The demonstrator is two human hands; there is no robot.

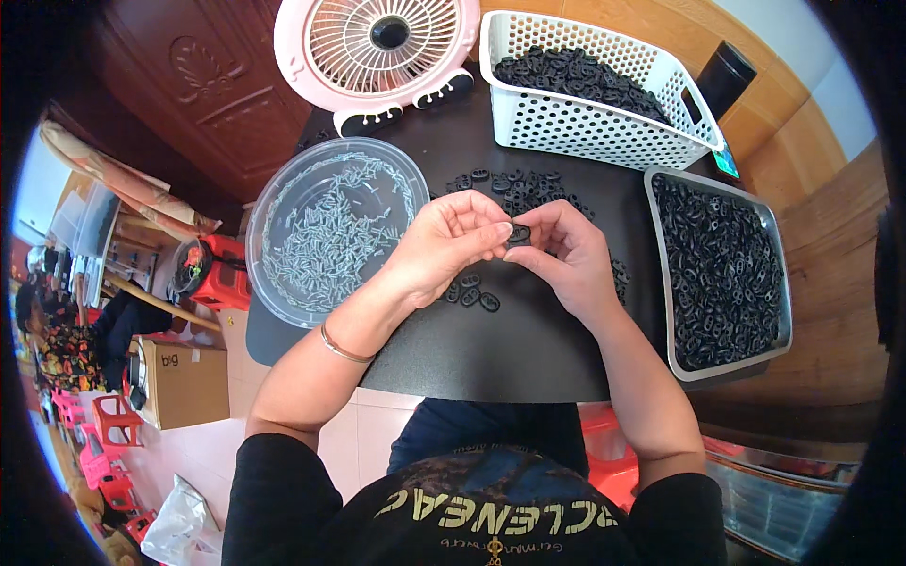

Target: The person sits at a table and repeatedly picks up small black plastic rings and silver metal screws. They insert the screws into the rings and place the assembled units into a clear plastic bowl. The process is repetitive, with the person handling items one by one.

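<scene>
Fingers: left hand and right hand pinch one black oval piece.
Piece: over the table, beyond its near edge; likely light, stiff, slippery; best held by its rim.
Clear tub: table's left edge.

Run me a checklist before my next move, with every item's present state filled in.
1. Held piece secure: ok; the black oval piece is at the fingertips of the left hand and right hand.
2. Silvery rod in that piece: cannot tell; too small and partly covered by fingers.
3. Rod supply: ok; many small silvery rods lie in the clear round tub on the left.
4. Loose oval pieces nearby: ok; they lie on the black tabletop around the hands.
5. Metal tray on the right: ok; filled with black pieces.
6. Pink fan running: cannot tell.
</scene>
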